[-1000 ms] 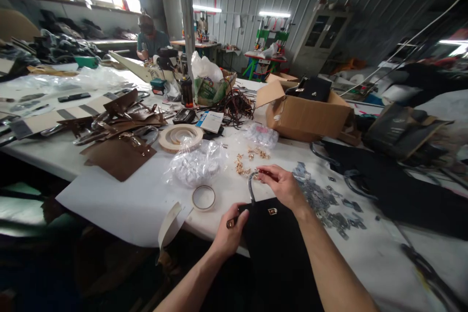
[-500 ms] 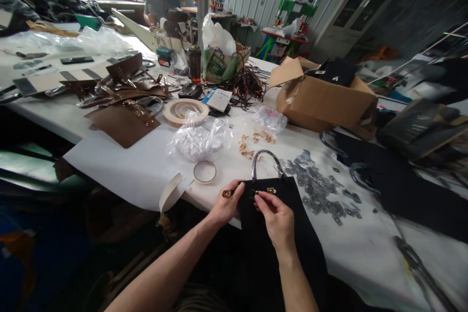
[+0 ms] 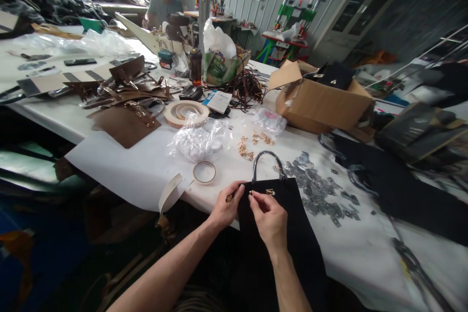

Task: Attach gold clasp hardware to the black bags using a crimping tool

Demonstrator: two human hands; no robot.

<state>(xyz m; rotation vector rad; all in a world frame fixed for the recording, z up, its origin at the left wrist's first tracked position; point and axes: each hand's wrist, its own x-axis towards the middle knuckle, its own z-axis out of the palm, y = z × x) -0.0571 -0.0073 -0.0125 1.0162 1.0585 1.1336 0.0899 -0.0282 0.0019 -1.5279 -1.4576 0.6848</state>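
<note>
A black bag panel [image 3: 305, 248] hangs over the table's front edge, with a plastic-wrapped handle [image 3: 268, 153] at its top. My left hand [image 3: 226, 207] grips the panel's upper left edge; a small brown and gold piece [image 3: 229, 198] shows between its fingers, its kind unclear. My right hand [image 3: 272, 219] is closed, thumb and fingertips pinching a small gold metal fitting [image 3: 250, 193] against the panel near its top. Just right of those fingertips, a gold clasp part [image 3: 270, 192] sits on the panel. The fitting is mostly hidden by the fingers.
Gold fittings [image 3: 245, 148] and a heap of grey metal plates [image 3: 321, 190] lie beyond the panel. A tape roll [image 3: 204, 172], a plastic bag [image 3: 199, 141], brown leather pieces [image 3: 126, 124] and a cardboard box [image 3: 321, 102] are on the table. A person [image 3: 164, 7] sits far back.
My right hand has moved slightly left, bringing the fitting against the panel close to my left thumb. My left hand keeps its grip on the edge.
</note>
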